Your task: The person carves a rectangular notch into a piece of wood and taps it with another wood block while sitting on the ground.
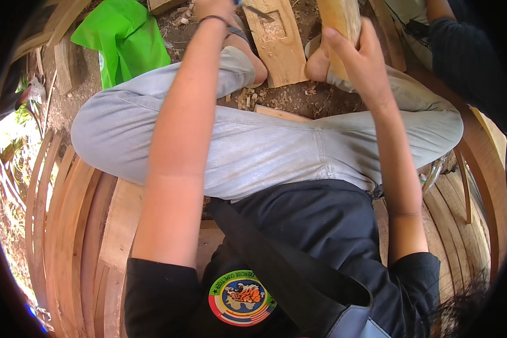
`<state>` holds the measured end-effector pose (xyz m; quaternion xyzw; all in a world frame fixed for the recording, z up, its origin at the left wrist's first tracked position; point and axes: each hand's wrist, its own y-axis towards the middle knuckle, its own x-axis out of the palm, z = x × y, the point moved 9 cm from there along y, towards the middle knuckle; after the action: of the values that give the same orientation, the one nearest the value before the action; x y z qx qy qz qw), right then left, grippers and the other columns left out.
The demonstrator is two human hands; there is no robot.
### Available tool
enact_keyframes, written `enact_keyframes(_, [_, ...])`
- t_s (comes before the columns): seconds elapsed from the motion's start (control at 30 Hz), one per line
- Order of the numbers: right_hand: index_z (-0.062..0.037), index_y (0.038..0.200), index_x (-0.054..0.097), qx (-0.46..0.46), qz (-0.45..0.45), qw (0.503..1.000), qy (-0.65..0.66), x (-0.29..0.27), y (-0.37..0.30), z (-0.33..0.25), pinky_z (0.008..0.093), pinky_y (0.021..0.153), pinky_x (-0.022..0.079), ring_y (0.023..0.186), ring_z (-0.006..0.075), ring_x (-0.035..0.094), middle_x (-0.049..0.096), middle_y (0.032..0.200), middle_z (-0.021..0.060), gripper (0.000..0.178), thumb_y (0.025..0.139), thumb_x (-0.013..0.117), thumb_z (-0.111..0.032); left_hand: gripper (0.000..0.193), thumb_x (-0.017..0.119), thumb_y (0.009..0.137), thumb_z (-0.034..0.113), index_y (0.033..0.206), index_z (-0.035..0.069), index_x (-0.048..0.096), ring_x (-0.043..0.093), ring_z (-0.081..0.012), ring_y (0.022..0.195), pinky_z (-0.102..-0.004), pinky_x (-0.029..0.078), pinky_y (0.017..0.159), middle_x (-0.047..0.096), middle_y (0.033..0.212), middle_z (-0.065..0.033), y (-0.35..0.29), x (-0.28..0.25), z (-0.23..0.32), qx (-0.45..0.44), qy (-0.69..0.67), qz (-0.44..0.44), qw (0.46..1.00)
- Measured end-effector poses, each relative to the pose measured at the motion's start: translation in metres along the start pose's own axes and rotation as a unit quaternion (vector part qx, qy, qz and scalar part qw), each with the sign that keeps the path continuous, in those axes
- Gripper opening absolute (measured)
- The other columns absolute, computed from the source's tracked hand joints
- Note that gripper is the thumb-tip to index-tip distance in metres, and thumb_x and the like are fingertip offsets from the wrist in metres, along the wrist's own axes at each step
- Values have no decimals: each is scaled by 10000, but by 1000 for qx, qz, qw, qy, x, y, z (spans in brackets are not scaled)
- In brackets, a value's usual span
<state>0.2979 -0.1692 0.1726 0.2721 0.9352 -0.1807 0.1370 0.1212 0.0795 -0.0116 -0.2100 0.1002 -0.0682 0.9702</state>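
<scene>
At the top edge my left hand [215,8], partly cut off, is closed around a chisel [258,12]. A bit of its blue handle shows, and the dark blade points right, over a wooden board [287,69] with a rectangular recess chipped into its face. The board lies between my bare feet. My right hand [366,65] grips a thick pale wooden block [341,23], thumb along its near face. The block is held to the right of the board, above my right foot, its upper end out of view.
A bright green bag [124,42] lies on the ground at the left. Wood chips [248,100] litter the dirt near my feet. Long planks [67,225] are stacked on the left, with more planks [453,214] on the right. Another person's dark sleeve [470,62] shows at upper right.
</scene>
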Motion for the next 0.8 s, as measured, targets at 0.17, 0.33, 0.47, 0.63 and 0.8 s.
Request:
enact_keyframes(0.17, [11,1210,557,196,84,971,108,-8,-46,103,301,743,533,831,145,646,633,1004,86,504,965,696,-407,321,746,909,265,1041,-4,632,720,-305,826,-418,587,744,701,892,-187,7,0,20,82,118,27,989])
enact_keyframes(0.33, [9,1030,545,91,95,989,70,-16,-21,83,307,663,521,761,141,631,625,923,74,403,945,725,-341,441,764,868,385,994,-30,679,717,-407,917,-465,555,850,734,948,-249,-52,44,78,220,386,-37,895])
enact_keyframes(0.47, [14,1008,557,82,42,995,41,0,-15,49,302,656,512,741,136,616,629,870,65,422,935,736,-361,437,768,867,367,1026,-30,675,720,-391,897,-460,561,824,734,921,-232,-63,55,67,247,387,-57,887])
enact_keyframes(0.63, [18,1053,605,-74,-7,994,-77,8,-5,-1,252,698,509,796,83,617,651,883,35,407,938,754,-343,328,766,857,268,1044,10,689,724,-245,835,-374,566,776,744,898,-144,-64,72,54,203,214,-268,917])
enact_keyframes(0.8, [7,1141,539,-246,97,944,197,-20,4,-99,248,644,505,746,82,621,655,942,80,262,976,667,-151,319,781,852,267,1058,36,703,723,-212,872,-363,568,806,757,936,-114,-81,83,62,226,280,-270,893])
